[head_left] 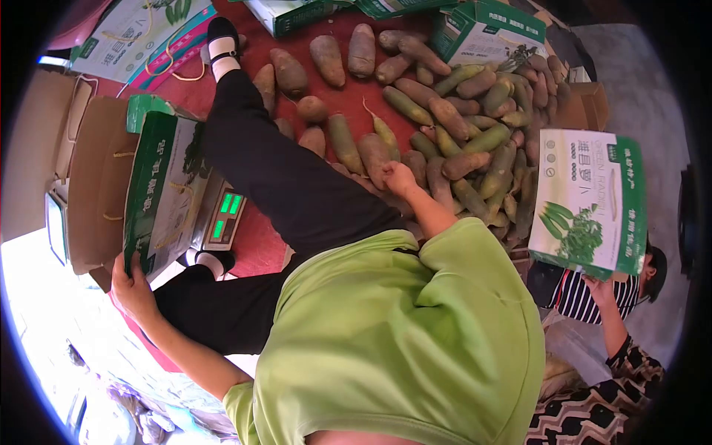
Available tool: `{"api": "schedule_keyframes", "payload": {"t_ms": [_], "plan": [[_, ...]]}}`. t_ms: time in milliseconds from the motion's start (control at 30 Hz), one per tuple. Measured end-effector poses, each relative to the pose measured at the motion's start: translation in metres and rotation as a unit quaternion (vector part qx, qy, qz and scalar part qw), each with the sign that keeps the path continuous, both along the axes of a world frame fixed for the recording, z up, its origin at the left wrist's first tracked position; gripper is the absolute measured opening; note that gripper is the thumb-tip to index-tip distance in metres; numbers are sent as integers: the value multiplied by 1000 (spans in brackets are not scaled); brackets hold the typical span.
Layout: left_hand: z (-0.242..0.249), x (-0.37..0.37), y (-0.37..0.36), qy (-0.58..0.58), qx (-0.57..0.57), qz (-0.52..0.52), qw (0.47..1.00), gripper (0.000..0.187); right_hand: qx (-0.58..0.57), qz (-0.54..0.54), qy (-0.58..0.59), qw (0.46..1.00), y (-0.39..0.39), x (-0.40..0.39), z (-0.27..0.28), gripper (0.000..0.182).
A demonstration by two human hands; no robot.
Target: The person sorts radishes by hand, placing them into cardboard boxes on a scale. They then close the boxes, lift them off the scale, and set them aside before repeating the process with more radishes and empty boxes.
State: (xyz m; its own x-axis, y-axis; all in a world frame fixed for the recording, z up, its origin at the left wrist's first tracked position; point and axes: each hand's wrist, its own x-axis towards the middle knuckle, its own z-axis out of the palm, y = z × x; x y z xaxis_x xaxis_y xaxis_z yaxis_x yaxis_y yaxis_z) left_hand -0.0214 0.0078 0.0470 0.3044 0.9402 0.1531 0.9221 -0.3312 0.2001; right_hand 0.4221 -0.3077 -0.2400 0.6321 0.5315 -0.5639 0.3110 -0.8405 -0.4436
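Note:
My left hand grips the lower edge of a green and white carton, which stands open on a scale with lit green digits. Its brown flap leans out to the left. My right hand is closed at the near side of the radishes, beside a thick brownish radish; whatever its fingers hold is too small to make out. Around it, several green and reddish-brown radishes lie heaped on a red cloth, with larger ones spread out beyond.
Another person's hand holds a green and white carton at the right. A person in striped clothing is behind it. More cartons stand along the top. My legs extend between the scale and the radishes.

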Motion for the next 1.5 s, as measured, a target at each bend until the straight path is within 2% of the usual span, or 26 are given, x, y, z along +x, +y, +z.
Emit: {"api": "schedule_keyframes", "payload": {"t_ms": [100, 167, 200, 233, 300, 367, 433, 467, 500, 567, 633, 700, 800, 867, 900, 967, 1000, 1033, 1067, 1100, 1267, 1367, 1433, 1500], "plan": [[-4, -6, 2, 7, 11, -10, 1000, 17, -22, 20, -29, 999, 5, 11, 15, 29], [-3, -4, 2, -14, -6, -8, 1000, 17, -35, 120, -166, 978, 10, 26, 31, 31], [-4, -4, 3, -14, -5, -9, 1000, 17, -92, 149, -158, 972, 9, 39, 34, 44], [-3, -3, 2, -14, -4, -10, 1000, 17, -91, 151, -158, 971, 9, 45, 50, 44], [-2, -4, 2, -11, 1, -3, 1000, 17, -219, 218, -157, 938, 17, 54, 98, 49], [-3, -5, 2, -33, -10, -11, 999, 17, -317, 282, -131, 896, 8, 71, 109, 65], [-2, -5, 1, -7, 0, 11, 1000, 16, -342, 344, -156, 861, -12, 83, 116, 64], [3, 1, -1, 10, -4, 23, 1000, 16, -364, 376, -171, 835, -24, 89, 114, 57], [7, 6, -3, 25, -10, 35, 999, 16, -332, 404, -230, 821, -53, 102, 87, 46], [4, 3, -2, 17, 1, 24, 1000, 15, -273, 434, -244, 823, -60, 107, 100, 36], [4, 4, -4, 4, 25, 12, 1000, 15, -274, 452, -276, 803, -55, 100, 105, 30], [15, 14, -8, 2, -4, 49, 999, 13, -299, 450, -253, 803, -50, 98, 108, 30], [19, 14, -9, 22, -18, 35, 999, 11, -292, 422, -267, 815, -32, 95, 114, 40], [20, 14, -12, 27, -21, 39, 999, 11, -191, 276, -231, 913, -9, 91, 131, 59], [18, 12, -13, 28, -19, 36, 999, 11, -183, 287, -235, 910, 0, 96, 128, 59], [19, 14, -15, 21, -8, 38, 999, 9, -6, 208, -195, 958, 14, 114, 119, 72], [19, 13, -16, 21, -11, 30, 999, 9, 90, 179, -122, 972, 25, 122, 115, 75], [20, 12, -16, 21, -13, 22, 999, 10, 95, 190, -123, 969, 47, 116, 125, 75], [19, 10, -15, 33, -5, 10, 999, 8, 170, 133, -36, 976, 76, 99, 150, 72], [18, 8, -16, 33, -2, 19, 999, 8, 239, 72, 53, 967, 104, 80, 176, 69], [16, 7, -19, 42, 23, -17, 999, 4, 423, 204, 18, 883, 226, 4, 300, 67], [17, 7, -22, 37, 24, -33, 998, 4, 515, 294, 7, 805, 281, -35, 355, 66], [18, 7, -24, 45, 16, -44, 998, 5, 534, 331, 64, 775, 311, -71, 381, 65], [18, 6, -25, 46, 17, -51, 997, 5, 530, 382, 121, 747, 340, -102, 384, 63]]}}
